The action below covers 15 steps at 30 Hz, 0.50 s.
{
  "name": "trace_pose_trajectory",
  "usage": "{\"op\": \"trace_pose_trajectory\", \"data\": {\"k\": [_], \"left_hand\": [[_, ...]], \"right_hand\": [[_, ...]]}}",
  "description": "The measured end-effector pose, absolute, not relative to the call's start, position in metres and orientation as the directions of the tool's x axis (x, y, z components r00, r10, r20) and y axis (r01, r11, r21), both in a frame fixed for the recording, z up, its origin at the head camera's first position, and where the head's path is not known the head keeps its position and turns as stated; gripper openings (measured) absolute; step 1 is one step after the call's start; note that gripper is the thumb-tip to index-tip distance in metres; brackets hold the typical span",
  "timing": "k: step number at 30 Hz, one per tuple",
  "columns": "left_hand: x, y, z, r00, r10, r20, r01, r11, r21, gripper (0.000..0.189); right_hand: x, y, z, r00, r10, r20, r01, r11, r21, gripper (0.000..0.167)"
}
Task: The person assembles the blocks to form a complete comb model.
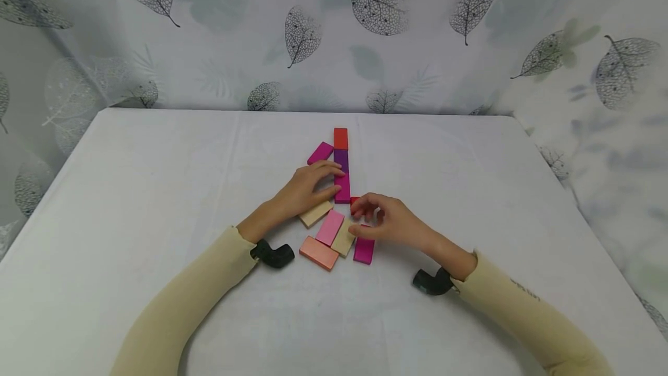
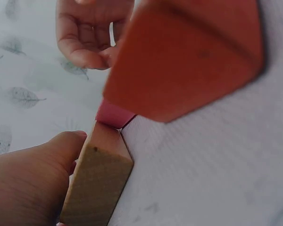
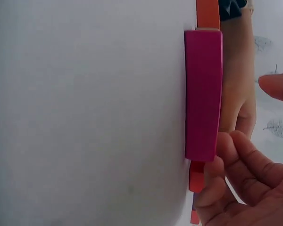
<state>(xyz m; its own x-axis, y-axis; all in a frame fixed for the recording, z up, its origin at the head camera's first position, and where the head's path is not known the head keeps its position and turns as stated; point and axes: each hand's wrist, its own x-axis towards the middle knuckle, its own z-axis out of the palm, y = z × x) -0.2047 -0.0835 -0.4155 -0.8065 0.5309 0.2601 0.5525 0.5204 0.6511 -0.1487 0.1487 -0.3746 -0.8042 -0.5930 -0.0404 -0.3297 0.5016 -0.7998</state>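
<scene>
My left hand lies over the left side of an upright line of blocks. Its fingertips and thumb rest at the purple block and the magenta block below it. An orange-red block tops that line. My right hand has its bent fingertips at a small red block, mostly hidden by them. In the right wrist view its thumb stands apart from the fingers, near a second magenta block. Whether the fingertips press the red block I cannot tell.
Below the hands lie a pink block, a plain wooden block and a salmon block. Another wooden block is under the left wrist. A tilted magenta block lies upper left. All sit on a white-covered table.
</scene>
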Motion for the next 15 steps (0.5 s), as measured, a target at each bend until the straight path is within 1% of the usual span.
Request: {"op": "trace_pose_trajectory", "data": {"k": [7,11,15], "left_hand": [[-0.203,-0.085,-0.415,-0.802,0.53,0.275,0.562,0.517,0.646,0.034],[-0.204,-0.085,-0.415,-0.799,0.532,0.28,0.565,0.508,0.65,0.034],[-0.205,-0.085,-0.415,-0.798,0.535,0.279,0.567,0.507,0.65,0.034]], "right_hand": [[-0.139,0.142,-0.375,-0.769,-0.638,-0.039,-0.434,0.566,-0.701,0.049],[-0.133,0.141,-0.375,-0.771,-0.636,-0.039,-0.458,0.597,-0.659,0.054],[-0.128,0.138,-0.374,-0.78,-0.624,-0.047,-0.49,0.656,-0.574,0.061]]}}
